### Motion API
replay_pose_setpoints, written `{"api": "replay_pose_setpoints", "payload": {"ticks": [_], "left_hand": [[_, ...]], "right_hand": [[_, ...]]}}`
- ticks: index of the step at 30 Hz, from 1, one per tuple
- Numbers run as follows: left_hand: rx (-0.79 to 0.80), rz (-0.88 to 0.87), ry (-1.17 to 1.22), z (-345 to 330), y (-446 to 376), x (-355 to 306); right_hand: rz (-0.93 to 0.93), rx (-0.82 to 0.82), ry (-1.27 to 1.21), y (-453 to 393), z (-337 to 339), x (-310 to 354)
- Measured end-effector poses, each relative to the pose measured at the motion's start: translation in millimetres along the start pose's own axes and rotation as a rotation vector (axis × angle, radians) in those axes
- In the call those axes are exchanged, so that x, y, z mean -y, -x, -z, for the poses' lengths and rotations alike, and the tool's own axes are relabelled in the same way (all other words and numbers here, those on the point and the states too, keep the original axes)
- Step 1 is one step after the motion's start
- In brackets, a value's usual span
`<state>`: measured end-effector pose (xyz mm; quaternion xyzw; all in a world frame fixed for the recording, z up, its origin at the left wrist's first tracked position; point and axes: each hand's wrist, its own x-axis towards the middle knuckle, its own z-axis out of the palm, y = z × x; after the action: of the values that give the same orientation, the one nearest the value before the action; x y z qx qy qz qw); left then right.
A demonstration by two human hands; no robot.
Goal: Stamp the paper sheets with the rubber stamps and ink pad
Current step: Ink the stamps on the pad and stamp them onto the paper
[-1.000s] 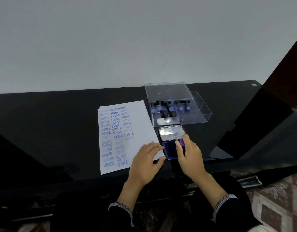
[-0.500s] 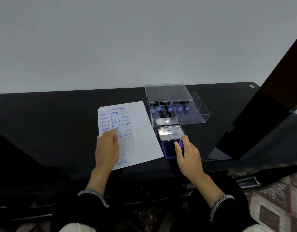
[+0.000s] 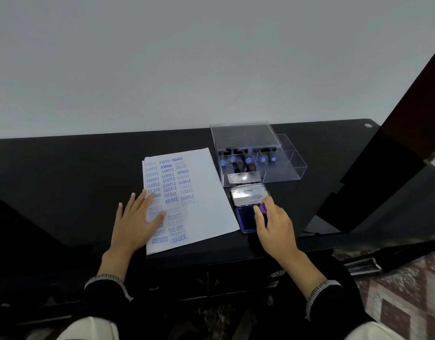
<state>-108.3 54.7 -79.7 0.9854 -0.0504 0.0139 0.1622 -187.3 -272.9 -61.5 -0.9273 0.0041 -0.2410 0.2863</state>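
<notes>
Currently paper sheets (image 3: 206,192) lie flat on glossy black table (image 3: 64,180), rows of blue stamped words. Left hand (image 3: 135,222) flat on them; right hand (image 3: 275,224) pinches purple-topped stamp (image 3: 262,208) over rectangular ink pad (image 3: 246,218).

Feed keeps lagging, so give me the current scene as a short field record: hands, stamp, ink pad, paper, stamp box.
left hand: flat on the paper sheets, left edge
right hand: grips purple-topped stamp over the ink pad
ink pad: open, lid raised behind
paper sheets: left half covered in blue imprints
stamp box: clear, open, more stamps inside
</notes>
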Motion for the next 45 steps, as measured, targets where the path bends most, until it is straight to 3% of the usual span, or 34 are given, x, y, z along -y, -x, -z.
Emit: {"api": "replay_pose_setpoints", "payload": {"ticks": [8,12,17,22,27,31,37,45], "left_hand": [[-0.005,-0.005,0.018,0.4,1.3,-0.5],[-0.064,-0.021,0.093,0.7,5.0,-2.0],[-0.170,-0.032,0.249,3.7,10.4,-4.2],[-0.156,-0.084,0.290,4.3,17.2,-8.4],[-0.126,-0.122,0.380,5.3,17.0,-6.5],[-0.144,-0.200,0.320,3.3,15.3,-4.7],[-0.118,-0.303,0.263,3.5,17.4,-7.4],[-0.015,-0.318,0.252,4.2,8.6,-6.4]], "right_hand": [[-0.008,0.011,-0.059,1.5,-1.5,-2.9],[0.018,0.011,0.032,1.2,-0.3,-0.6],[-0.040,0.071,-0.055,-2.5,3.5,2.2],[-0.061,0.087,-0.066,0.1,5.8,6.1],[-0.104,0.153,0.041,-6.9,12.2,11.9],[-0.121,0.237,0.203,-25.5,14.0,35.7],[-0.222,0.376,-0.376,-44.3,-26.5,97.2],[-0.097,0.489,-0.299,-69.7,-61.7,107.8]]}}
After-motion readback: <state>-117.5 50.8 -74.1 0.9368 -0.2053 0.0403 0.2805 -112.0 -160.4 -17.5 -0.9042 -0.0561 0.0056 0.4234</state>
